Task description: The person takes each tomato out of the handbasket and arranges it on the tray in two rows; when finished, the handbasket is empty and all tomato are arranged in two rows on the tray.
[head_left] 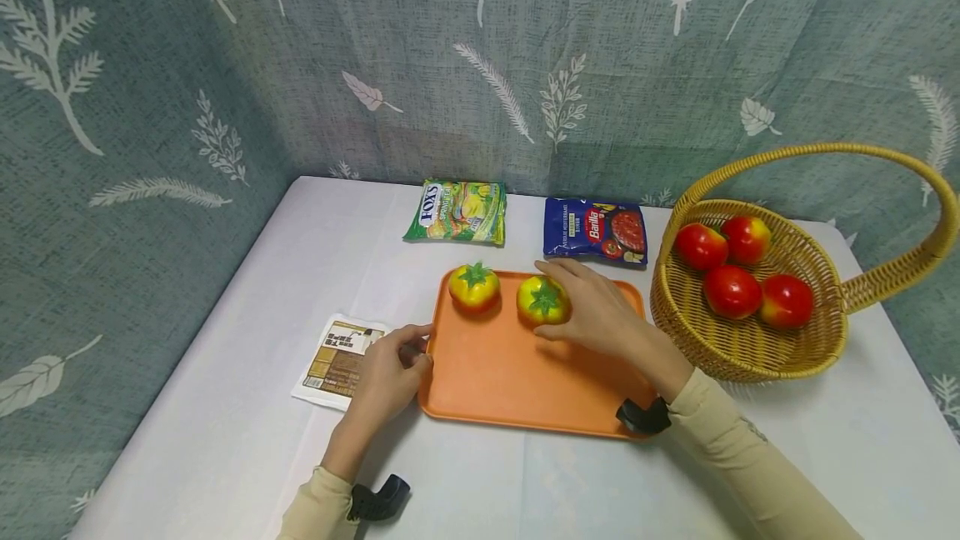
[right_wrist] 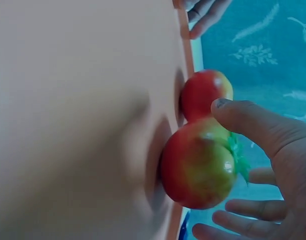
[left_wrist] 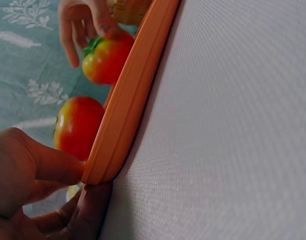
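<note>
An orange tray (head_left: 517, 365) lies on the table. My left hand (head_left: 393, 369) holds its left edge, thumb at the rim (left_wrist: 100, 165) and other fingers against the side. Two red-and-yellow tomatoes with green leafy tops are on the tray near its far edge: a left tomato (head_left: 474, 290) and a right tomato (head_left: 531, 311). Around the right tomato my right hand (head_left: 588, 307) is spread, thumb on the near side and fingers on the far side. The right wrist view shows these fingers (right_wrist: 255, 207) extended, with the thumb (right_wrist: 242, 115) overlapping the fruit.
At the right stands a wicker basket (head_left: 667, 332) with a tall handle and several red fruits (head_left: 731, 292) inside. Behind the tray lie a green Fox's candy bag (head_left: 459, 213) and a blue Barilla pouch (head_left: 595, 230). A brown-and-white packet (head_left: 337, 357) lies partly behind my left hand.
</note>
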Demonstrator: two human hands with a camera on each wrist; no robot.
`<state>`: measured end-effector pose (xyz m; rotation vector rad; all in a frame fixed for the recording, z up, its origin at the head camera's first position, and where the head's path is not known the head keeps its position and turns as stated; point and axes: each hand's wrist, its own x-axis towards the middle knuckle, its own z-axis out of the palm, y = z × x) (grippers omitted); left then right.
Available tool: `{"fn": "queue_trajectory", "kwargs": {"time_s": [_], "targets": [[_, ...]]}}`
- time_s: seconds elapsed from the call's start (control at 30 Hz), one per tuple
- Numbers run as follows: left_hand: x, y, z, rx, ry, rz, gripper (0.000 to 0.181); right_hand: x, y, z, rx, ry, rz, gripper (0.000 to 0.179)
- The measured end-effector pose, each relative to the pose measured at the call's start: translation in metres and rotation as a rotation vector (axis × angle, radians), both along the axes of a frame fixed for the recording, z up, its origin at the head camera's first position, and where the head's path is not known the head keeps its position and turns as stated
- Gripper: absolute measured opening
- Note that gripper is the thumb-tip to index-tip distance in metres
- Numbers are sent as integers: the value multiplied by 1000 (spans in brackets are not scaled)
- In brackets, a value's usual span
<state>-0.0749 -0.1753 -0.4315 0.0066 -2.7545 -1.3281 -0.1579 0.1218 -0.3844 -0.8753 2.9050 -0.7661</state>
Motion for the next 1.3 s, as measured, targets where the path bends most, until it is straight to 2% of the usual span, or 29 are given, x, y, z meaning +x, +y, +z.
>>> {"fn": "queue_trajectory", "kwargs": {"time_s": [0.77,1.17,1.3], "targets": [[-1,0,-2,10,13,0,43,25,27,25,41,85,-19,93],[-1,1,-2,11,15,-4,43,35,49,32,28,137,-40,89],[-1,1,-1,10,6,-5,43,38,56,36,6,157,-55,83]]}}
